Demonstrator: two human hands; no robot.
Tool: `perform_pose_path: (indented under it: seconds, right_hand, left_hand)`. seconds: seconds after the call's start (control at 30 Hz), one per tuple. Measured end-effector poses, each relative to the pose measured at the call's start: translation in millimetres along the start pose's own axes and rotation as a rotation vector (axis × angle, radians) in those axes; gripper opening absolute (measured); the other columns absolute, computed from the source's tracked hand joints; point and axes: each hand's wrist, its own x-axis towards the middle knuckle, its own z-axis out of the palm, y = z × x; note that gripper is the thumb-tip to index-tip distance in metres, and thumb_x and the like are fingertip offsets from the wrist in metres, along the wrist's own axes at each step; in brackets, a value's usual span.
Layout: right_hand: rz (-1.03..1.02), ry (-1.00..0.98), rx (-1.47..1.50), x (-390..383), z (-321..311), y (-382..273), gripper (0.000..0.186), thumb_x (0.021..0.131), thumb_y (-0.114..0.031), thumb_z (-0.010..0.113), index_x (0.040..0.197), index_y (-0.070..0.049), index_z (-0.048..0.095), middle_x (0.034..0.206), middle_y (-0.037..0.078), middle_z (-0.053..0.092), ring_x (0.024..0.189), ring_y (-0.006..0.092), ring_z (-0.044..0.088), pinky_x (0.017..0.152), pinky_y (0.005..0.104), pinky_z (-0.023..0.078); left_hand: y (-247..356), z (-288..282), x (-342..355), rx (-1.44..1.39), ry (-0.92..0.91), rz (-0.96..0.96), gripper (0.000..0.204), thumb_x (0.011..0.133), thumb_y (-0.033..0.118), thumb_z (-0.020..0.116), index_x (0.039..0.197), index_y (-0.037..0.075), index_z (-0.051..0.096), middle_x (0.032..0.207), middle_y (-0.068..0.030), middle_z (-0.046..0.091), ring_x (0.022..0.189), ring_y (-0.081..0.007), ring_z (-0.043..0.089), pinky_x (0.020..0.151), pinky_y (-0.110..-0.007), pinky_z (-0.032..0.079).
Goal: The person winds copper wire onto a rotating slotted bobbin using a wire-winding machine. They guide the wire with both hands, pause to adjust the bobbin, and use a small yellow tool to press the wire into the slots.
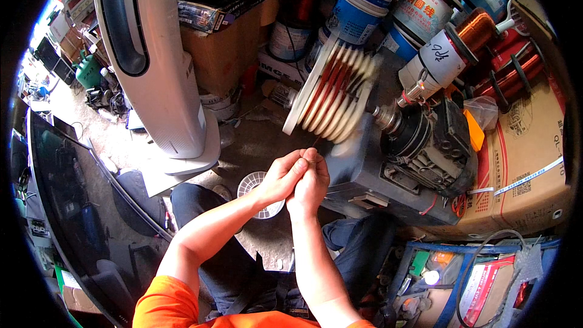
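Note:
My left hand (280, 177) and my right hand (311, 183) are pressed together just below a white stepped winding former (331, 94) wrapped with copper-red wire. Both hands pinch a thin copper wire (316, 141) that runs up to the former. The former is blurred as if spinning. It sits on the shaft of a grey winding machine (388, 158) with a dark motor (428, 140) to its right. A spool of copper wire (473, 30) lies behind the motor.
A white tower fan (155, 61) stands at left beside cardboard boxes (221, 48). Blue-and-white buckets (388, 0) are stacked at the back. A large cardboard box (522, 164) is at right, a blue tool tray (467, 279) at lower right, a dark glossy panel (73, 206) at left.

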Motion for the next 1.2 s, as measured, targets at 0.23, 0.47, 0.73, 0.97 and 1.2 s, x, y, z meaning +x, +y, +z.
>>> perform_pose_path:
  seconds: [0.23,0.47,0.73,0.97,1.2]
  right_hand:
    - [-0.019,0.008,-0.045,-2.6,0.2,-0.4,0.016,0.09,-0.017,0.061,0.087,-0.001,0.062,0.083,0.002,0.062,0.076,0.0093,0.056,0.071,0.0235,0.047]
    - [-0.028,0.033,-0.076,-2.2,1.9,-0.8,0.013,0.088,-0.014,0.062,0.09,-0.001,0.063,0.086,0.003,0.062,0.079,0.0102,0.055,0.073,0.0247,0.046]
    - [-0.082,0.018,-0.068,-0.2,3.8,3.1,0.015,0.088,-0.017,0.063,0.087,-0.002,0.063,0.083,0.001,0.063,0.076,0.0078,0.055,0.072,0.0217,0.045]
    - [-0.045,0.017,-0.02,-0.8,2.9,0.7,0.013,0.09,-0.013,0.061,0.086,-0.001,0.063,0.083,0.002,0.063,0.076,0.0077,0.056,0.071,0.0216,0.046]
    - [-0.068,0.03,-0.055,-0.3,0.8,3.3,0.014,0.088,-0.017,0.063,0.086,-0.003,0.064,0.081,0.0,0.062,0.075,0.0076,0.054,0.07,0.0227,0.045]
  left_hand:
    - [3.8,1.0,0.0,-0.002,0.007,-0.015,0.038,0.098,0.03,0.045,0.115,-0.002,0.055,0.098,-0.0099,0.063,0.095,-0.0134,0.056,0.084,-0.028,0.045]
    - [-5.0,-0.3,-0.4,0.0,0.019,-0.011,0.037,0.097,0.027,0.046,0.116,-0.003,0.054,0.101,-0.0105,0.061,0.097,-0.0141,0.054,0.086,-0.029,0.044]
    - [-2.8,-1.1,-0.1,0.011,0.025,-0.018,0.034,0.099,0.025,0.044,0.117,-0.003,0.053,0.101,-0.0073,0.06,0.095,-0.012,0.052,0.085,-0.027,0.043]
    - [-3.3,0.8,1.4,0.0,0.005,-0.005,0.035,0.099,0.027,0.043,0.114,-0.002,0.054,0.099,-0.0061,0.059,0.094,-0.0113,0.051,0.084,-0.026,0.043]
    - [-9.1,0.6,0.5,-0.03,0.03,-0.012,0.033,0.098,0.023,0.045,0.115,-0.003,0.054,0.102,-0.0075,0.06,0.096,-0.0123,0.053,0.086,-0.027,0.043]
